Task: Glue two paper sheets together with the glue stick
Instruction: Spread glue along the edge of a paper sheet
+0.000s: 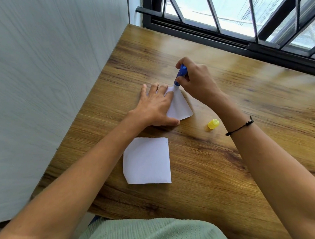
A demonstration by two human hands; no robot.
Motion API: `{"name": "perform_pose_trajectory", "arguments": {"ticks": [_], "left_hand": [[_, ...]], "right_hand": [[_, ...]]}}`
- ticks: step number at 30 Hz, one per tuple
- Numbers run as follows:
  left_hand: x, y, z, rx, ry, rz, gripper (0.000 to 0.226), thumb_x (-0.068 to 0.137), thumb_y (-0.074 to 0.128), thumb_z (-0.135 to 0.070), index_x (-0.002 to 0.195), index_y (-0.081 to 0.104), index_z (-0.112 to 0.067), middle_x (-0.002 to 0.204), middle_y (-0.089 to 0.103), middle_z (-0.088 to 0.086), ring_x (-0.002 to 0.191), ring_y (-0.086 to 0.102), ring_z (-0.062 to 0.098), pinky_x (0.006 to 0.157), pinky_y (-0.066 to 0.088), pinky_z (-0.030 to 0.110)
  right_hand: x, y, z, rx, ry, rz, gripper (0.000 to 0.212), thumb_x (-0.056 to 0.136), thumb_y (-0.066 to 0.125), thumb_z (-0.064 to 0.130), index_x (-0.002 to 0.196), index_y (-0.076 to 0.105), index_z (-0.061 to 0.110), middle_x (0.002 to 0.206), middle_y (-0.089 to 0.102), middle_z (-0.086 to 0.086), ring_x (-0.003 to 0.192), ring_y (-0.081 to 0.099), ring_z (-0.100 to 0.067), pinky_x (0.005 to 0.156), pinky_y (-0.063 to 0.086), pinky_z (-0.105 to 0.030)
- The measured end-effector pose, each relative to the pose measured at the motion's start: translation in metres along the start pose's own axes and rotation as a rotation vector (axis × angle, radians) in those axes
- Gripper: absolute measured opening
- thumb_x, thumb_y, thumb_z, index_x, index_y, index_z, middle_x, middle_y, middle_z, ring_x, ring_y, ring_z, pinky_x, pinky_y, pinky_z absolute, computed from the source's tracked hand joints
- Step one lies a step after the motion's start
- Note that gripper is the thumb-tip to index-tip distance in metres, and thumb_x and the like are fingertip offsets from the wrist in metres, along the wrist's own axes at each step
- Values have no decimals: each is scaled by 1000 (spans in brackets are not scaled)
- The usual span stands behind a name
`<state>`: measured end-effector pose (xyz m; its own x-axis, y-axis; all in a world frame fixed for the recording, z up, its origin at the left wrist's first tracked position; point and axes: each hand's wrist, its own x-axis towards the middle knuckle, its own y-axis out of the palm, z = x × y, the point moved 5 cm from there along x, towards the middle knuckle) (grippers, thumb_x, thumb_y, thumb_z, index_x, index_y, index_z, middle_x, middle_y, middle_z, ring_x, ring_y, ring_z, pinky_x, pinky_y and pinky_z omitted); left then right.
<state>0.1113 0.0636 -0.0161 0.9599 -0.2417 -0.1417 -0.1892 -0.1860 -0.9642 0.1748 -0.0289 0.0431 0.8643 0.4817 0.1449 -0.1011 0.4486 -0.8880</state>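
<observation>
Two white paper sheets lie on the wooden table [223,168]. My left hand [154,105] presses flat on the far sheet [180,106], covering its left part. My right hand [195,79] grips a blue glue stick [180,75] held nearly upright, its white tip touching the far corner of that sheet. The near sheet [147,161] lies free in front of me, its edges slightly curled. The yellow cap [213,123] of the glue stick stands on the table to the right of the far sheet.
A grey-white wall [45,77] runs along the table's left edge. A black-framed window with bars [231,22] stands behind the far edge. A black cord bracelet is on my right wrist [240,127].
</observation>
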Motion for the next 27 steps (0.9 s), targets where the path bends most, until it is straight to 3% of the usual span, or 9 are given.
{"name": "perform_pose_trajectory", "arguments": {"ticks": [4,13,27], "left_hand": [[0,-1,-1,10,0,7,89,67,57,-67,134,27,-17,149,17,9,138,8,32,110,2,60],[-1,-1,0,3,-5,11,88,67,57,-66,134,28,-17,150,17,8,139,7,32,111,2,60],[-1,-3,-3,68,-29,32,91,70,53,-68,138,25,-14,150,18,11,138,9,32,112,3,59]], "right_hand": [[3,3,2,-33,-5,11,27,86,53,8,113,49,8,95,62,-19,76,57,-29,71,52,-43],[-13,-1,-2,0,10,78,27,86,54,7,112,49,9,95,61,-16,74,53,-25,64,46,-33],[-67,-10,-4,-52,25,137,27,85,54,11,111,49,13,87,62,-12,69,54,-28,64,48,-39]]}}
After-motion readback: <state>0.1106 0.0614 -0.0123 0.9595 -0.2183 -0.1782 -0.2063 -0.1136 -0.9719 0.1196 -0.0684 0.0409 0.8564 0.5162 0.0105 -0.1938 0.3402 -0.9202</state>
